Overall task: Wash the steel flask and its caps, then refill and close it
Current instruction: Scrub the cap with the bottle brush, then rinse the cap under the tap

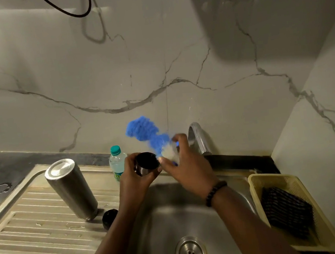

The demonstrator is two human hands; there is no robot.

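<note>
You're scrubbing the steel cap (pixel 146 163), gripped by your left hand (pixel 135 174); your right hand (pixel 185 167) clamps the blue bottle brush (pixel 149 134). Next, rinse it under the tap (pixel 198 138).

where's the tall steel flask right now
In the head view the tall steel flask stands upside down on the ribbed steel draining board, left of the sink basin, with a small round black cap beside its base.

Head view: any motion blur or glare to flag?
Head view: the blue bottle brush and right hand smear with motion blur; left hand and steel cap stay sharper; lamp glare burns the top-left corner; wide-angle bending curves the counter edge.
</note>
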